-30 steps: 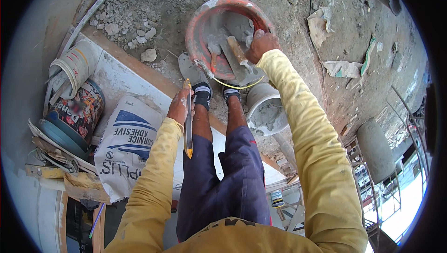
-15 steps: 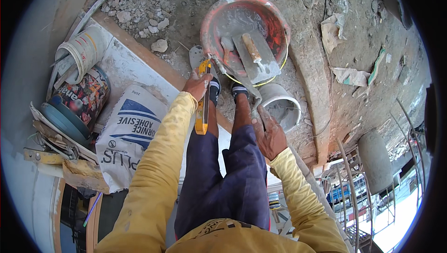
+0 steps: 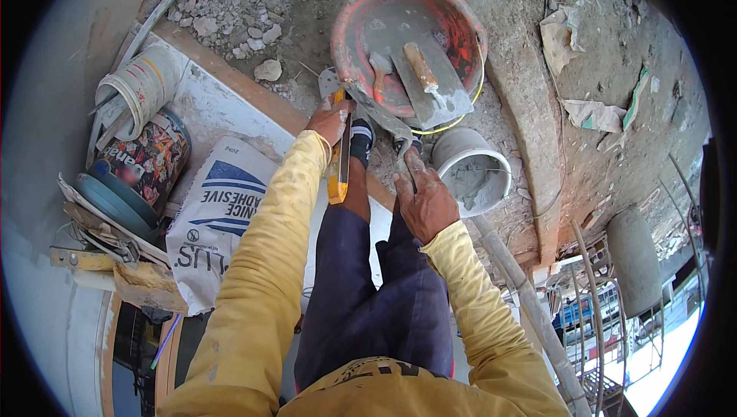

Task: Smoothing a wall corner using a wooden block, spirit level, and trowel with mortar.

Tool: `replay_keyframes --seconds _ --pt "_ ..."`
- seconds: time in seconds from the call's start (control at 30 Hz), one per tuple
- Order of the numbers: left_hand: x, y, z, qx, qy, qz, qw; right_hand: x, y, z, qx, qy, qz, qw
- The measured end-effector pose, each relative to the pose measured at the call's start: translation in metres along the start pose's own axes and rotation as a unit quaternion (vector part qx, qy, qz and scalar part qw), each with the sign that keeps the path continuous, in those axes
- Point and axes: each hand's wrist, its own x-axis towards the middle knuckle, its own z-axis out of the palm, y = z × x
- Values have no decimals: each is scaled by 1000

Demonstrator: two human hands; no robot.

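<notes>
My left hand (image 3: 332, 121) is closed around a slim yellow spirit level (image 3: 338, 183) with a dark strip along it. My right hand (image 3: 426, 200) grips the near end of a long grey, mortar-smeared strip (image 3: 380, 115). The strip's far end reaches across to the top of the level; I cannot tell whether it is cloth or a blade. Beyond my hands stands a red-orange basin (image 3: 344, 29) with wet grey mix inside. A rectangular trowel (image 3: 434, 91) with a wooden handle rests across its near rim. A small red-handled brush (image 3: 379, 79) lies beside the trowel.
Right of my feet, a white bucket (image 3: 503, 186) holds grey mix. At left are a labelled sack (image 3: 207, 221), a patterned bucket (image 3: 146, 160) and a whitish pail (image 3: 138, 87). Rubble (image 3: 230, 29) covers the far ground. A wooden plank (image 3: 510, 94) and a bamboo pole (image 3: 530, 302) lie right.
My right hand has moved left and up toward the level, carrying the grey strip. My left hand keeps hold of the level. The view has shifted slightly.
</notes>
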Motion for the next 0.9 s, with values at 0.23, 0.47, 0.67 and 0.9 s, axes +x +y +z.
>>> replay_keyframes --seconds 0.23,0.47,0.67,0.9 --pt "-6 2 -1 -9 17 20 1000 -5 0 0 -1 23 -24 999" --pt "-13 5 3 -66 36 69 995 -3 -10 -1 20 -3 2 1000" --pt "-15 11 19 -19 42 39 998 10 0 4 3 41 -12 999" --pt "0 -9 24 23 32 135 990 9 -3 -2 -10 38 -22 999"
